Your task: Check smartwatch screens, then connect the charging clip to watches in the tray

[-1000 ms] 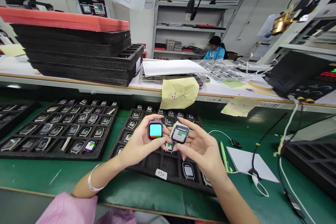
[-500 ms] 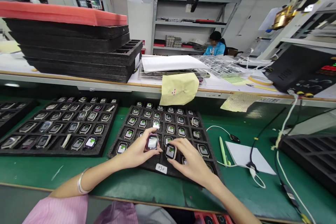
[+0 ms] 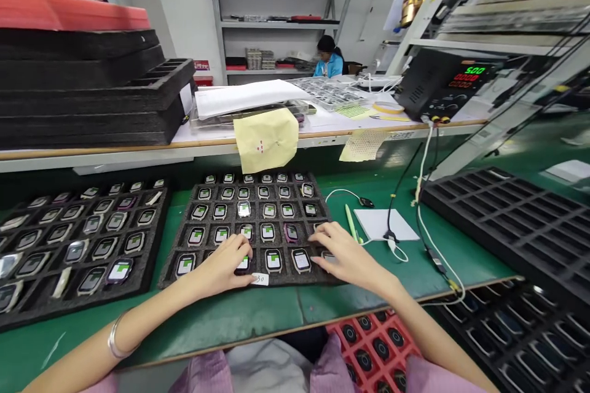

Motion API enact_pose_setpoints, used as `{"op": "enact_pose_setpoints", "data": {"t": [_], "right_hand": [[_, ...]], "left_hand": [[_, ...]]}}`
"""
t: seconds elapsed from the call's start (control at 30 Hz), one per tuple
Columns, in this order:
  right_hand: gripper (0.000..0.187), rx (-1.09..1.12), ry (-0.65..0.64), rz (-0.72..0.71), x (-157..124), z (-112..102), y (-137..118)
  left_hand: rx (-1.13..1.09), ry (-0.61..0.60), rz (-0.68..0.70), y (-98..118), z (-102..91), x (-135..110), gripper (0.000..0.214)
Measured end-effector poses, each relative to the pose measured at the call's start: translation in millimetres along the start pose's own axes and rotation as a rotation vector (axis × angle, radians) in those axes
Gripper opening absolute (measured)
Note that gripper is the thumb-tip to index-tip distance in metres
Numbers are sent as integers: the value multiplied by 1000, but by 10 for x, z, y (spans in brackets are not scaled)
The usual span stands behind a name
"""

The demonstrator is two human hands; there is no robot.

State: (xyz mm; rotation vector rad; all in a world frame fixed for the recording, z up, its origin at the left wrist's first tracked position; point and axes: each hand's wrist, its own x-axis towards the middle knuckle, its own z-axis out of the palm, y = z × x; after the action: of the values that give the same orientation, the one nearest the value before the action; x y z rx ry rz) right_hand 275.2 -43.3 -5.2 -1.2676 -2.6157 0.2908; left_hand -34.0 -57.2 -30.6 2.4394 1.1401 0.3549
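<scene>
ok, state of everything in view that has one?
Middle foam tray, most slots filled, watch screens lit.
Left hand, fingertips on a front-row watch; grip unclear.
Right hand, open, spread over the tray's front right.
Power supply, on, display lit.
Right foam tray, slots empty.
Green pen, lying on the mat.

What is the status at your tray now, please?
Left hand fingertips on a front-row watch, grasp unclear. Right hand open, flat over tray right end. Pen lies right of tray, apart from hands.
</scene>
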Motion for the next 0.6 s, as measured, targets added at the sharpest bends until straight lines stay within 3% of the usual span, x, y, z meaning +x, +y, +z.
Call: {"op": "enact_pose_setpoints", "data": {"t": [0.13, 0.27, 0.4, 0.6], "right_hand": [[17, -58, -69, 73, -273, -86, 166], [15, -178, -106, 34, -341, -62, 103], [21, -320, -62, -19, -299, 55, 168], [17, -299, 112, -114, -233, 352, 661]], "left_hand": [[143, -11, 106, 184, 44, 182, 13], [325, -38, 226, 447, 217, 526, 18], [436, -63, 262, 606, 377, 847, 39], [531, -137, 196, 687, 456, 1195, 50]]}}
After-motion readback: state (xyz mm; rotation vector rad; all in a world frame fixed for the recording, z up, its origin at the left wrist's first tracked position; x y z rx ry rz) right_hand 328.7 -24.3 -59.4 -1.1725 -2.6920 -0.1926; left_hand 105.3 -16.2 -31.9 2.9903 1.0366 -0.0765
